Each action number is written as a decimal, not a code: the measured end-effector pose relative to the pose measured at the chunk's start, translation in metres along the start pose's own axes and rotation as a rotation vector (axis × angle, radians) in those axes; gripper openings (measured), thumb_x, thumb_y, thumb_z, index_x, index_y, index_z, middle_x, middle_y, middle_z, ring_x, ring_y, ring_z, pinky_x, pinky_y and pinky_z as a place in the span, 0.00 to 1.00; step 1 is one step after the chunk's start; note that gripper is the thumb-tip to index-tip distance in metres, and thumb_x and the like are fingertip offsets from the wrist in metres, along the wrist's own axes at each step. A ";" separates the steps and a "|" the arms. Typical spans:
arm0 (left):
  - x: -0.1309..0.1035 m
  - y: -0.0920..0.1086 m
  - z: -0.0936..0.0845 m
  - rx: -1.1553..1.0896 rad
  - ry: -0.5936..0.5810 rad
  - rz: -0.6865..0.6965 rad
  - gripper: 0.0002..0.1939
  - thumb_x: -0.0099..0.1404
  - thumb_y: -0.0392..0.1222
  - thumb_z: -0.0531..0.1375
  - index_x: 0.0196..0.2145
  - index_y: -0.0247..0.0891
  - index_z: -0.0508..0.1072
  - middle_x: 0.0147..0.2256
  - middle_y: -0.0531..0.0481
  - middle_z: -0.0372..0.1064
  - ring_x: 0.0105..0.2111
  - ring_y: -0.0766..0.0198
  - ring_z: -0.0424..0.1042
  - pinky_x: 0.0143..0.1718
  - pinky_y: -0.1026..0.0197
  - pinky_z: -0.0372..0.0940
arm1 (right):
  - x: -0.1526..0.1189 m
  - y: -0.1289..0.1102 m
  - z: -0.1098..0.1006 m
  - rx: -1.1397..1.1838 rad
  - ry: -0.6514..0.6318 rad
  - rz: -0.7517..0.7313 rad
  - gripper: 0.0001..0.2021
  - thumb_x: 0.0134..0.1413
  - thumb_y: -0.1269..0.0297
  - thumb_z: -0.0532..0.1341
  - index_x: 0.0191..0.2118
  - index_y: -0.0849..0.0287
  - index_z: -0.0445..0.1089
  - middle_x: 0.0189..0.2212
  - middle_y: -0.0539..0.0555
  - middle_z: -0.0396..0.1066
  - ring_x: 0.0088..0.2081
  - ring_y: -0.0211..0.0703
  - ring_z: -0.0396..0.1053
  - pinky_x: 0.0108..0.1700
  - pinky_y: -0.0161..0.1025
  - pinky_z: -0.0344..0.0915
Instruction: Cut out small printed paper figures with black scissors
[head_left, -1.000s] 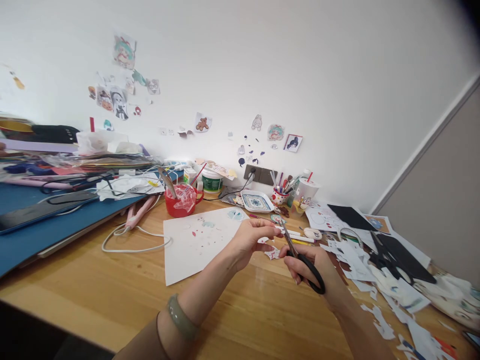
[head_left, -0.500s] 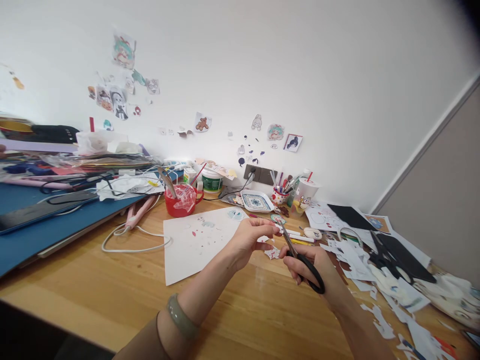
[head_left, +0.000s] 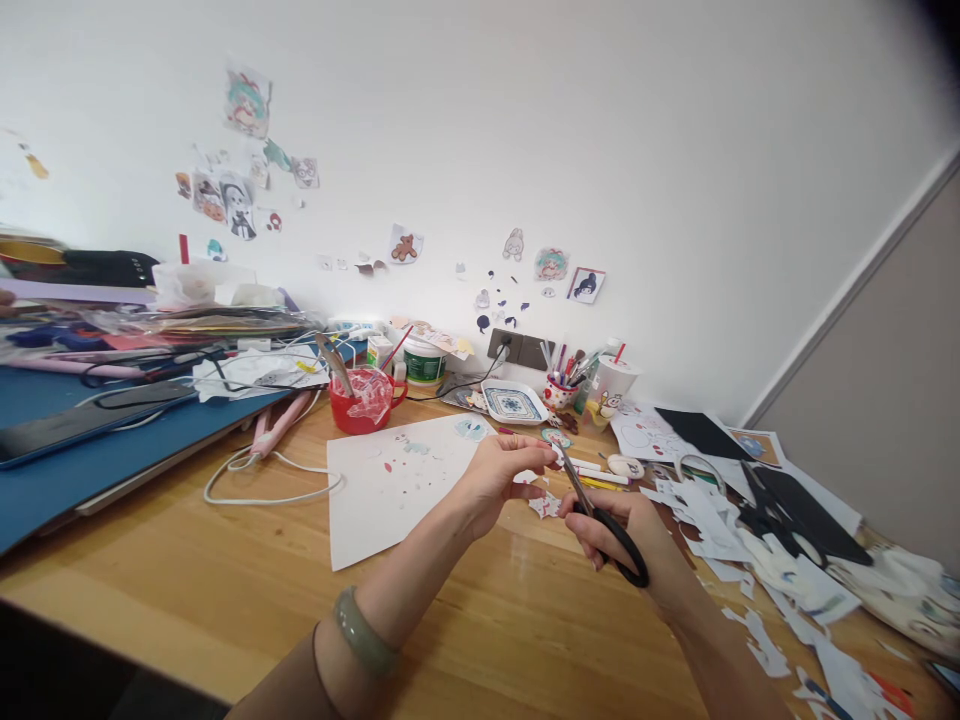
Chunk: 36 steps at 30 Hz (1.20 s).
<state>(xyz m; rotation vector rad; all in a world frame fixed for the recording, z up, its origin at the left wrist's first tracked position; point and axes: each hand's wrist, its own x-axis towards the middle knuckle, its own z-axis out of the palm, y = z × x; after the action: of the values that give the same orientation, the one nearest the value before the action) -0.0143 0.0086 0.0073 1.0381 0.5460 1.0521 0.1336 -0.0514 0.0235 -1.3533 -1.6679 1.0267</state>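
My left hand (head_left: 504,478) pinches a small piece of white paper (head_left: 557,456) between thumb and fingertips; much of the piece is hidden by the fingers. In my right hand (head_left: 611,530) is a pair of scissors (head_left: 622,545) with black handles, its blades pointing up and left at the paper. The blades look nearly closed. Under and left of my left hand lies a white sheet (head_left: 375,500) with small coloured cut-outs on it. A paper scrap (head_left: 545,505) rests on the table between my hands.
Paper scraps (head_left: 761,640) and a second pair of scissors (head_left: 776,510) lie at the right. Behind my hands are markers (head_left: 600,475), a square patterned dish (head_left: 514,402), a lidded cup (head_left: 611,385) and a pen cup (head_left: 561,392). A red mug (head_left: 361,400) stands left.
My hands and the scissors have barely moved. The paper piece at my left fingertips has shifted or turned very slightly.
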 end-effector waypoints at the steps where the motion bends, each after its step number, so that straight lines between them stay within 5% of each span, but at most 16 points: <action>1: 0.000 0.000 0.000 0.002 0.002 0.003 0.13 0.42 0.44 0.65 0.25 0.33 0.72 0.27 0.48 0.65 0.26 0.69 0.61 0.24 0.67 0.60 | 0.000 0.000 0.000 0.000 0.000 0.000 0.11 0.40 0.58 0.63 0.22 0.61 0.65 0.15 0.44 0.57 0.17 0.31 0.55 0.19 0.30 0.57; 13: -0.002 -0.003 0.003 0.020 -0.131 -0.035 0.11 0.43 0.41 0.65 0.25 0.33 0.71 0.27 0.50 0.66 0.25 0.69 0.63 0.24 0.67 0.60 | 0.003 0.006 -0.002 -0.018 0.000 -0.032 0.08 0.42 0.62 0.62 0.24 0.61 0.65 0.14 0.44 0.57 0.16 0.31 0.56 0.20 0.31 0.56; 36: 0.000 -0.006 0.001 -0.002 -0.094 -0.001 0.11 0.45 0.43 0.64 0.24 0.33 0.71 0.26 0.51 0.64 0.26 0.71 0.61 0.24 0.67 0.59 | 0.005 0.009 -0.001 -0.013 0.024 -0.011 0.07 0.40 0.63 0.63 0.23 0.61 0.66 0.13 0.43 0.57 0.16 0.31 0.55 0.19 0.29 0.57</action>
<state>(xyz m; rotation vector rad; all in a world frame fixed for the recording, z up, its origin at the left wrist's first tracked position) -0.0110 0.0076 0.0029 1.0800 0.4693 0.9978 0.1368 -0.0452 0.0157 -1.3577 -1.6651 0.9911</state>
